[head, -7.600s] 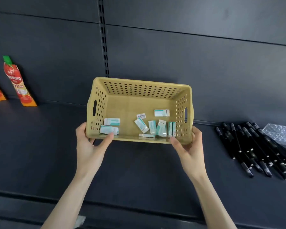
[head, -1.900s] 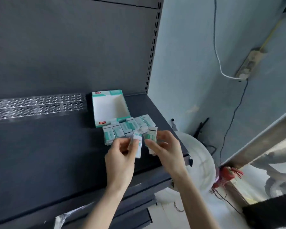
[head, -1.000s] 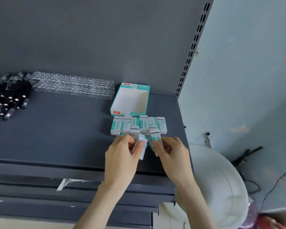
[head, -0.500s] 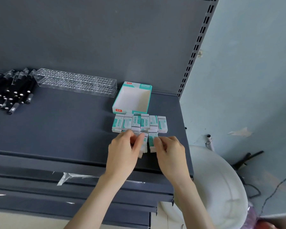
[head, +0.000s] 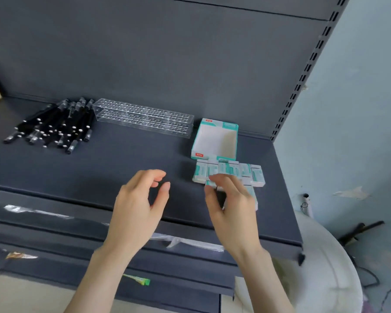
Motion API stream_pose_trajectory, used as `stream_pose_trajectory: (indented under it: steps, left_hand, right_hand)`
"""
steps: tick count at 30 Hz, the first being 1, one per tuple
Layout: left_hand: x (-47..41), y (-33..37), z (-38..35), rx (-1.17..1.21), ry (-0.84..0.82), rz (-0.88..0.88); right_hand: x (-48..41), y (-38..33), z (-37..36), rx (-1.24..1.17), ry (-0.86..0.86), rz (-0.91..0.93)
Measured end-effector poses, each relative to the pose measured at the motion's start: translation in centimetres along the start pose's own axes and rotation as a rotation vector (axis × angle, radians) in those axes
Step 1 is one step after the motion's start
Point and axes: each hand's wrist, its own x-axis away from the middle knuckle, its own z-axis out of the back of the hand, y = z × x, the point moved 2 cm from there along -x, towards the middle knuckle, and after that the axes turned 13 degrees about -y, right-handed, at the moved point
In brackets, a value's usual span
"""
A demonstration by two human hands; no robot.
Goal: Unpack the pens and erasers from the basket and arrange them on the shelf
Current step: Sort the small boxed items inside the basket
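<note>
Erasers (head: pixel 255 175) in teal-and-white sleeves are lying side by side in a row at the right end of the dark shelf (head: pixel 122 159), just in front of an open teal-edged box (head: pixel 215 141) w/ a white inside. At least one more eraser (head: pixel 253 196) is lying nearer to you, partly hidden by your right hand (head: pixel 233 208). That hand is hovering over the row's front edge, fingers loosely bent, thumb apart from them, nothing showing between. The fingertips are blurring, so contact w/ the erasers can't be told. Your left hand (head: pixel 138 206) is hanging above bare shelf to the left of the row & apart from it, fingers softly curled, thumb & forefinger not meeting, gripping nothing. Black pens (head: pixel 54 125) are lying in a loose heap toward the shelf's left. A clear plastic rack (head: pixel 145 118) w/ rows of round holes is sitting along the back, between pens & box, its left end just beside the heap. A white rounded object (head: pixel 325 267) is showing below the shelf's right corner
</note>
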Motion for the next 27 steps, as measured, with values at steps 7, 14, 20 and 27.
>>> stream_pose_trajectory:
  steps: [7, 14, 20, 27]
  left_hand:
    - [7.0, -11.1, 10.5, -0.098, 0.024, 0.116]
    - [12.5, -24.8, 22.5, -0.128, 0.063, 0.253]
    - [11.5, -32.3, 29.4, -0.158, 0.107, 0.305]
    - [5.4, -41.1, 36.2, -0.168, 0.140, 0.287]
  right_hand:
    - [0.4, -10.1, -13.3, -0.036, -0.160, 0.084]
    - [-0.2, -21.8, -27.6, -0.071, -0.293, 0.127]
    - [-3.9, -28.6, -35.0, -0.073, -0.359, 0.160]
    - [-12.4, -34.2, -43.0, -0.129, -0.318, 0.205]
